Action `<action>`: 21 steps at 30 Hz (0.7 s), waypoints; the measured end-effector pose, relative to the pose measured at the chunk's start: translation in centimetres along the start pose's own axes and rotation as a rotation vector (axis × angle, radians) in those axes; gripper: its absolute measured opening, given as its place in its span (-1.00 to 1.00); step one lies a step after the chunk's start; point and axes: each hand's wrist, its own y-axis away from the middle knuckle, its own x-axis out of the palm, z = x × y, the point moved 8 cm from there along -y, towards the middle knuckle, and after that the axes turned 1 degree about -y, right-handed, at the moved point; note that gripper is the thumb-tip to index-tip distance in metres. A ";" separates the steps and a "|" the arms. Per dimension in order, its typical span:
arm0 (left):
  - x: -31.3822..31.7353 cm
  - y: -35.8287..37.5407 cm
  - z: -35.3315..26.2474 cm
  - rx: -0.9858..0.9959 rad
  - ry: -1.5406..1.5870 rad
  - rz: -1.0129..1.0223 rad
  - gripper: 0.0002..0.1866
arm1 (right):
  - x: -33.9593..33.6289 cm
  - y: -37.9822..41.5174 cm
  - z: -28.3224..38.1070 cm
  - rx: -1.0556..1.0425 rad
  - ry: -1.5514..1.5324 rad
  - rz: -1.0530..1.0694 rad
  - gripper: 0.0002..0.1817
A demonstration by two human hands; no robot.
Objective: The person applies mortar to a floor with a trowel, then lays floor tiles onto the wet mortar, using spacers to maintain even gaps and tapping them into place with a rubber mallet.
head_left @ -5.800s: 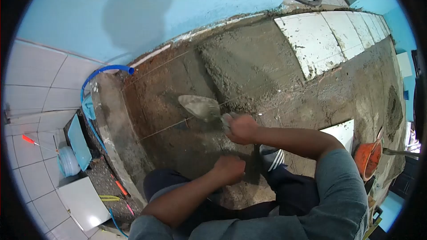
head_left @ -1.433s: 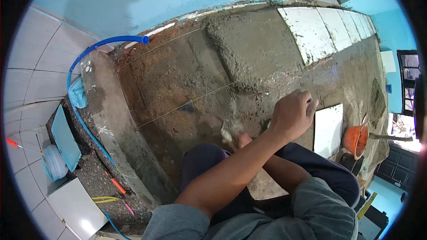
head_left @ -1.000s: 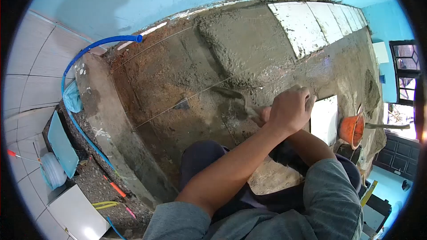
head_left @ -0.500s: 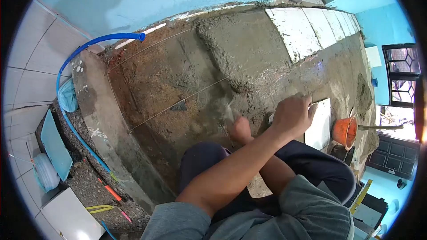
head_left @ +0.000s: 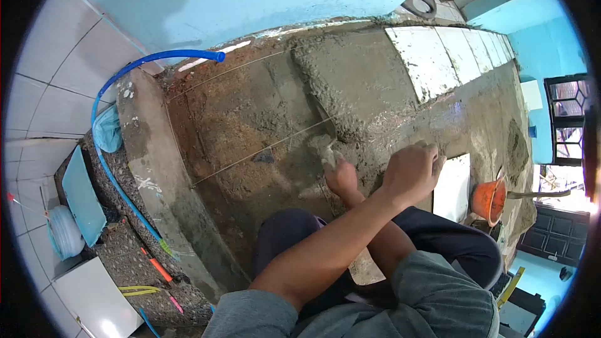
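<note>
My arms are crossed. My right hand (head_left: 342, 178) is closed round the handle of a mortar-smeared trowel (head_left: 328, 151), whose blade is low over the wet floor beside the step of the raised grey mortar bed (head_left: 357, 75). Farther right, my left hand (head_left: 413, 170) is curled into a loose fist above the floor, with nothing visible in it. A taut string (head_left: 263, 153) crosses the rough ground left of the trowel. Near the string lies a small dark shard (head_left: 263, 156).
White tiles (head_left: 426, 66) line the upper right. A loose white tile (head_left: 452, 189) and an orange bucket (head_left: 488, 201) stand right of my knees. A blue hose (head_left: 103, 150) curves over the concrete ledge (head_left: 153, 169) at left, near a white tile (head_left: 99, 300).
My right hand and the trowel have moved up to the step of the mortar bed. My left hand stays curled. The view has shifted slightly.
</note>
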 end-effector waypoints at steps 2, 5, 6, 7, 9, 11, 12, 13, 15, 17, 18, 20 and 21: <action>0.1 0.0 0.2 0.010 -0.015 0.016 -0.67 | -0.2 0.7 -1.7 0.015 0.049 0.011 -0.37; 0.3 -0.4 0.4 0.002 0.001 -0.001 -0.67 | -0.1 3.7 -5.5 0.006 0.150 -0.020 -0.37; 0.6 -0.6 0.4 0.004 0.009 0.000 -0.67 | 0.1 4.6 -6.9 -0.009 0.189 -0.042 -0.37; 1.0 -0.7 0.3 0.005 0.017 0.001 -0.67 | 0.3 5.7 -8.3 -0.014 0.234 -0.057 -0.37; 1.8 -0.9 0.2 0.015 0.031 0.007 -0.68 | 0.8 8.3 -11.0 0.017 0.309 -0.054 -0.37; 2.4 -0.8 0.1 0.028 0.039 0.013 -0.68 | 0.6 10.7 -12.3 0.074 0.354 -0.012 -0.37; 2.6 -1.0 0.1 0.024 0.054 0.016 -0.68 | 0.3 11.3 -12.8 0.097 0.361 0.008 -0.37; 2.6 -1.1 0.0 0.020 0.070 0.020 -0.69 | -0.5 11.4 -11.6 0.106 0.330 0.016 -0.37; 2.2 -1.4 -0.2 0.026 0.101 -0.008 -0.69 | -1.3 9.3 -8.3 0.075 0.134 0.003 -0.37; 1.1 -1.4 -0.9 0.039 0.131 -0.067 -0.69 | -1.5 5.2 -1.7 0.012 -0.200 0.019 -0.35; 0.8 -1.5 -1.1 0.045 0.134 -0.093 -0.69 | -1.2 2.6 1.5 -0.126 -0.184 -0.020 -0.36; -0.1 -1.7 -1.3 0.036 0.127 -0.120 -0.68 | 0.2 -2.4 6.3 -0.226 -0.157 0.058 -0.40; -0.6 -1.8 -1.3 0.033 0.121 -0.134 -0.68 | 1.5 -4.5 7.6 -0.187 -0.143 0.175 -0.43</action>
